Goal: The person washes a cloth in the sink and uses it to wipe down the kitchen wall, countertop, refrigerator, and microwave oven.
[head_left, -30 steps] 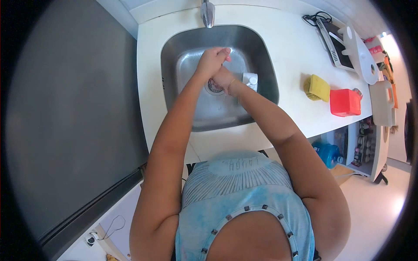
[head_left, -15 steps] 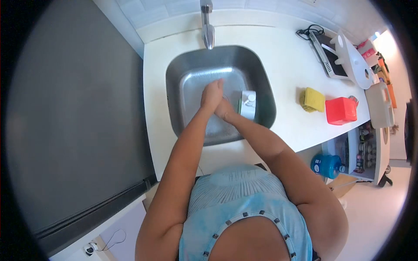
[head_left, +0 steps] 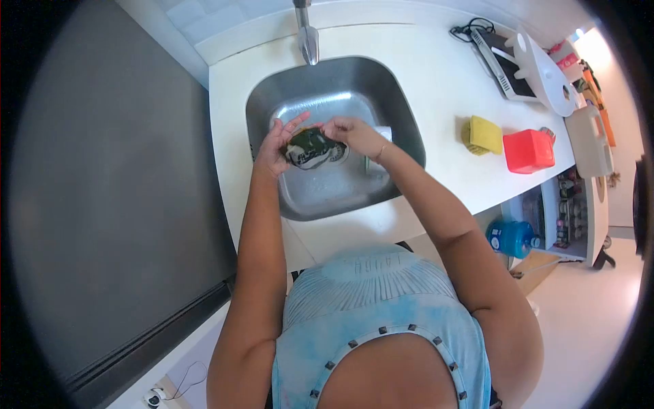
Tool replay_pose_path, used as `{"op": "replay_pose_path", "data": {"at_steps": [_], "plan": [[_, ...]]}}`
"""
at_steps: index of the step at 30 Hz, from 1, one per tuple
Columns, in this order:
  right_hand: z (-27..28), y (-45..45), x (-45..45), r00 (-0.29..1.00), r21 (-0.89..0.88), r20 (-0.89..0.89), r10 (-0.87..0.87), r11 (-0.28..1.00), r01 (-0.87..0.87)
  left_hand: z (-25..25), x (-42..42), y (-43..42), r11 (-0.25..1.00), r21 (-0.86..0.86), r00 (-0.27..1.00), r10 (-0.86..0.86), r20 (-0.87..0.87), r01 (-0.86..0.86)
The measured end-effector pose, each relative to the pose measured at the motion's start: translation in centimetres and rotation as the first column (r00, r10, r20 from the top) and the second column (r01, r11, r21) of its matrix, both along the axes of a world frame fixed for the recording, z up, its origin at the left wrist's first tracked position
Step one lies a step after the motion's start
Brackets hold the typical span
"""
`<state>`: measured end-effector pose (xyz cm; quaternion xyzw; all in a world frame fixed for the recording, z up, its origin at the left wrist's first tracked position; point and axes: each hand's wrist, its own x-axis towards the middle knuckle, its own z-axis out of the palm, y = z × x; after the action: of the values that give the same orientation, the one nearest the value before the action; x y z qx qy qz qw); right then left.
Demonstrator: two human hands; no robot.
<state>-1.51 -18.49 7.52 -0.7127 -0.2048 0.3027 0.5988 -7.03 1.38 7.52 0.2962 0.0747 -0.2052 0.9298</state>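
Over the sink (head_left: 300, 198), a limp, dark green thing with black and white markings (head_left: 310, 146) is stretched between my hands; its exact kind I cannot make out. My left hand (head_left: 276, 148) holds its left side, the palm turned up and the fingers partly extended. With thumb and fingers, my right hand (head_left: 354, 135) pinches the upper right edge. Behind my right wrist, a white container with a green edge (head_left: 385, 131) stands in the sink, partly covered by the forearm.
The faucet (head_left: 308, 44) hangs over the sink's back rim. On the counter to the right are a yellow sponge (head_left: 485, 135), a red container (head_left: 528, 151) and a beige jug (head_left: 587, 143). A dark grey panel (head_left: 116, 191) borders the left side. A blue water bottle (head_left: 511, 238) stands lower right.
My hands were together low in the sink; now they are apart, with the dark green thing visible between them. The view has shifted slightly.
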Motion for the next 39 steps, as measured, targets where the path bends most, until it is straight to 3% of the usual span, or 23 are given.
{"op": "replay_pose_path", "data": {"at_steps": [1,3,5,7,8,9,11,12,13,15,17,19,20,24,26,29,32,39], "plan": [[0.8,0.0,0.3,0.999,0.045,0.02,0.031,0.998,-0.032,-1.1,0.0,-0.3,1.0,-0.002,1.0,-0.005,-0.013,0.005],[2.4,0.1,0.9,0.999,-0.034,0.028,0.025,0.999,-0.024,-4.1,0.3,-1.5,0.913,0.391,0.984,0.158,-0.084,-0.113],[2.0,-0.1,1.9,0.999,-0.114,0.037,0.014,0.993,-0.01,-7.8,0.1,-2.0,0.948,0.299,0.984,0.147,-0.103,-0.11],[1.9,-0.9,2.9,0.948,-0.207,0.311,-0.062,0.969,0.132,-8.3,0.7,-3.7,0.995,-0.097,0.997,0.027,-0.069,-0.034],[2.0,-1.8,3.2,0.786,-0.311,0.618,-0.018,0.912,0.266,-8.5,0.7,-4.2,0.934,-0.346,0.992,-0.116,-0.045,0.093],[1.4,-2.6,3.7,0.786,-0.315,0.617,-0.024,0.908,0.275,-8.4,1.0,-5.0,0.931,-0.35,0.991,-0.126,-0.046,0.102],[-0.7,-4.1,5.2,0.765,-0.423,0.633,-0.115,0.776,0.467,-8.5,1.6,-6.1,0.961,-0.267,0.98,-0.123,-0.154,0.079],[-0.9,-4.7,5.4,0.811,-0.513,0.574,-0.113,0.722,0.464,-8.3,1.7,-5.9,0.963,-0.267,0.957,-0.045,-0.287,-0.035],[-1.4,-4.8,5.4,0.812,-0.516,0.572,-0.117,0.718,0.467,-8.1,1.7,-6.1,0.963,-0.269,0.956,-0.051,-0.29,-0.03],[-2.5,-4.8,5.4,0.901,-0.655,0.41,-0.145,0.64,0.401,-7.8,1.5,-6.6,0.99,-0.115,0.958,0.046,-0.285,-0.082],[-3.8,-4.2,5.3,0.899,-0.663,0.413,-0.148,0.628,0.408,-7.8,1.7,-7.5,0.995,-0.047,0.939,0.062,-0.338,-0.083],[-4.3,-3.7,4.8,0.9,-0.674,0.404,-0.16,0.613,0.412,-7.4,1.7,-8.6,1.0,-0.016,0.955,0.001,-0.297,-0.006],[-4.4,-3.6,4.8,0.917,-0.72,0.368,-0.153,0.578,0.386,-7.1,1.6,-8.9,0.997,0.072,0.924,0.047,-0.379,-0.021],[-3.5,-3.5,4.4,0.923,-0.785,0.358,-0.142,0.489,0.38,-10.1,2.0,-8.2,0.997,0.043,0.913,-0.042,-0.407,0.065],[-4.4,-3.3,4.2,0.912,-0.793,0.384,-0.144,0.454,0.406,-9.5,1.4,-8.1,0.967,0.2,0.863,-0.034,-0.505,0.155],[-4.6,-3.2,4.1,0.914,-0.81,0.38,-0.142,0.426,0.403,-9.0,0.8,-7.9,0.92,0.298,0.83,-0.049,-0.556,0.255],[-3.0,-2.8,4.5,0.922,-0.828,0.362,-0.137,0.407,0.386,-9.9,0.7,-7.6,0.895,0.253,0.819,-0.183,-0.544,0.368],[-4.3,-2.8,4.2,0.876,-0.8,0.476,-0.075,0.377,0.467,-9.3,-0.1,-8.2,0.797,0.335,0.778,-0.248,-0.577,0.503]]}}
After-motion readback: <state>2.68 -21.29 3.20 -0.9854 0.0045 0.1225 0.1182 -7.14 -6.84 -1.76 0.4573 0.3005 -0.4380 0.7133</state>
